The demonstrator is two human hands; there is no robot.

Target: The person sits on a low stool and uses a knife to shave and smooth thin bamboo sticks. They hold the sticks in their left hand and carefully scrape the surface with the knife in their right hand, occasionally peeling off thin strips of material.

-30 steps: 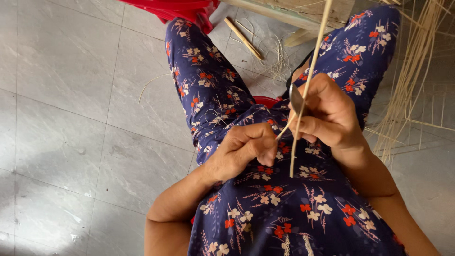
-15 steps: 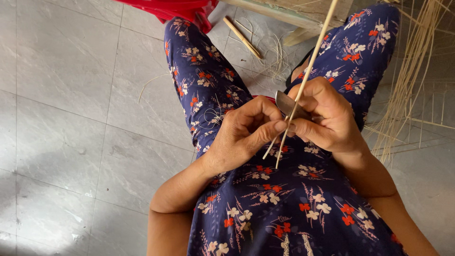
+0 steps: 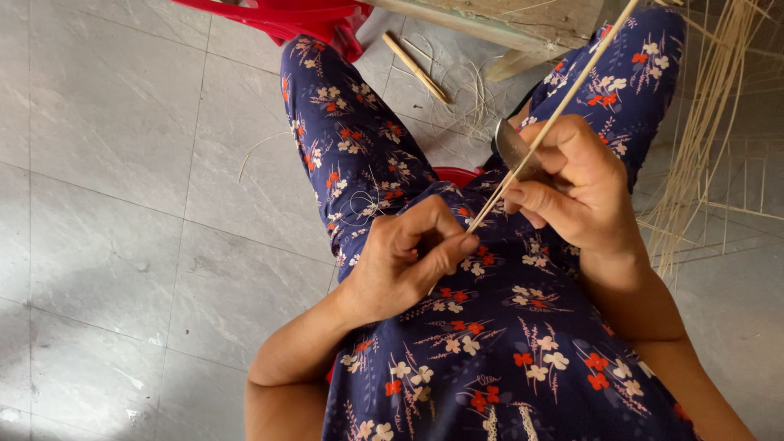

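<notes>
A long thin bamboo strip (image 3: 563, 106) runs diagonally from the top right down to my lap. My left hand (image 3: 408, 261) pinches its lower end between thumb and fingers. My right hand (image 3: 572, 184) grips a small metal knife blade (image 3: 514, 147) and presses it against the strip, with the strip lying across the fingers. Both hands rest above my lap, over blue floral clothing (image 3: 490, 343).
A bundle of thin bamboo strips (image 3: 710, 139) lies on the grey tiled floor (image 3: 122, 204) at right. A short bamboo stick (image 3: 416, 69) and loose shavings lie ahead between my knees. A red plastic stool (image 3: 278, 15) and a wooden plank (image 3: 506, 20) are at the top.
My left hand has slid lower along the strip toward my lap, and the strip has been drawn down past the blade. My right hand stays in about the same place.
</notes>
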